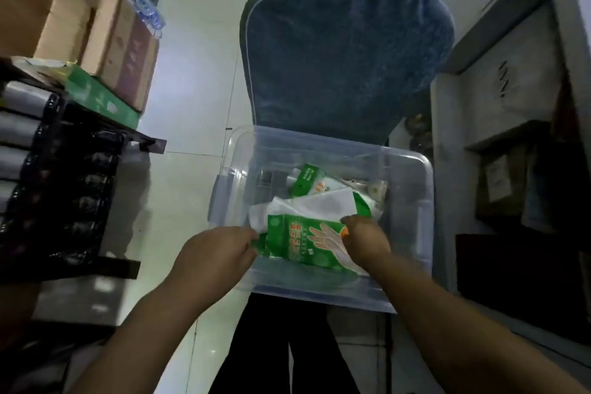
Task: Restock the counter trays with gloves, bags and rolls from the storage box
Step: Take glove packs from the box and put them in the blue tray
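A clear plastic storage box sits on a blue padded chair right in front of me. Over its near half I hold a green glove packet printed with a hand. My left hand grips the packet's left end and my right hand grips its right end. Behind it lie white bags and another green packet deeper in the box.
On the left, a black rack holds grey and black rolls, with a green box and cardboard cartons on top. A grey shelf unit with boxes stands at the right. Pale floor tiles run between rack and chair.
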